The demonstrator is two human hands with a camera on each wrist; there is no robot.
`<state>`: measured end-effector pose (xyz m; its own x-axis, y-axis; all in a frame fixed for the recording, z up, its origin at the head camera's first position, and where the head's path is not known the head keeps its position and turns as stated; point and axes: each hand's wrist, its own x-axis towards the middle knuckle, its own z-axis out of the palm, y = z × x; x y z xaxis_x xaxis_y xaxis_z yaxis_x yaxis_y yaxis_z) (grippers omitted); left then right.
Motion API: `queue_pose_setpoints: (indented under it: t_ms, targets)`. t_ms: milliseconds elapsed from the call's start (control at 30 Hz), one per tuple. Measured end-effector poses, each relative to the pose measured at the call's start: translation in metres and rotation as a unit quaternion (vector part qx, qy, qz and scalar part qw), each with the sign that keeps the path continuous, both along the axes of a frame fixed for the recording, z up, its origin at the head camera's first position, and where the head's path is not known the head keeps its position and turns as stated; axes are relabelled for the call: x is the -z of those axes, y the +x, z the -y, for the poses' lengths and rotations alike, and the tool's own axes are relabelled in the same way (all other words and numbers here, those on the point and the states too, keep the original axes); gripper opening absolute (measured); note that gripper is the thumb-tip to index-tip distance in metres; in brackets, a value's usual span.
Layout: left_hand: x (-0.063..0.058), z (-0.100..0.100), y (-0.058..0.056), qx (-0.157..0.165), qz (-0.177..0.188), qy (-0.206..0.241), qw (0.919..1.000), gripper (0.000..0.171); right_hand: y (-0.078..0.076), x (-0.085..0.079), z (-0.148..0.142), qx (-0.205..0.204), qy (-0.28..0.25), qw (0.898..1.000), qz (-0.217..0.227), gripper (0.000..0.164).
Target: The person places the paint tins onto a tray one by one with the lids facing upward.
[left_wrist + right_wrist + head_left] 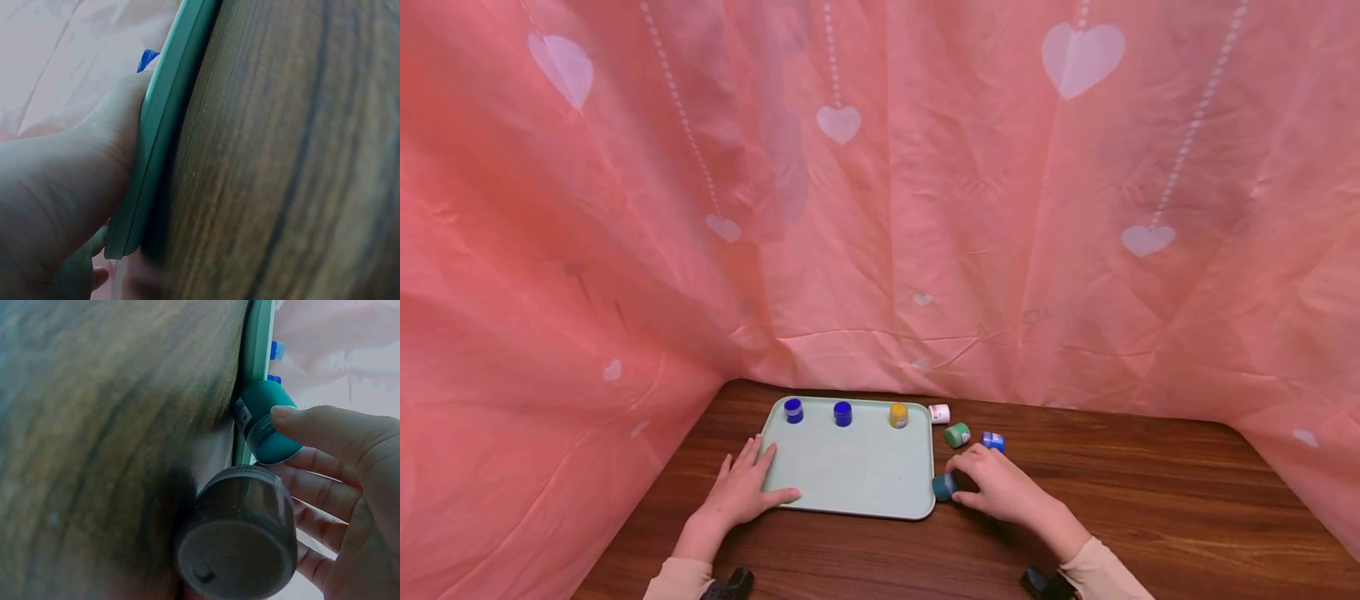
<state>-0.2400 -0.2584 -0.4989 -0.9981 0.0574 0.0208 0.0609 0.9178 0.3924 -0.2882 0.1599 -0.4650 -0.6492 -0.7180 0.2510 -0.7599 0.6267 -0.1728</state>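
My right hand (996, 485) pinches a teal paint jar (943, 487) between thumb and fingers at the right rim of a pale green tray (850, 475). In the right wrist view this teal jar (270, 419) is tilted, and a dark jar (234, 550) lies close to the camera beside the fingers. My left hand (741, 490) rests on the tray's front left corner, fingers spread and thumb along the front rim (156, 137). Along the tray's back edge stand two dark blue jars (793, 411) and a yellow jar (898, 416).
Right of the tray, on the dark wooden table (1120, 500), are a white jar (939, 414), a green jar (957, 435) and a blue jar (992, 442). A pink curtain (955, 208) with white hearts hangs behind the table and at its sides.
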Motion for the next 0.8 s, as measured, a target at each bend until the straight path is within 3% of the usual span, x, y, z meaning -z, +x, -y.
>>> queue_pose_setpoints:
  t_ms: [500,800]
  targets:
    - [0.001,0.000,0.001,0.000,-0.005,0.004,1.0000,0.102,0.000,-0.012,0.015,-0.021,-0.011,0.999,-0.044,0.027]
    - [0.000,0.000,0.001,0.001,-0.005,0.003,1.0000,0.103,-0.001,-0.018,0.031,-0.014,-0.004,0.999,-0.041,0.027]
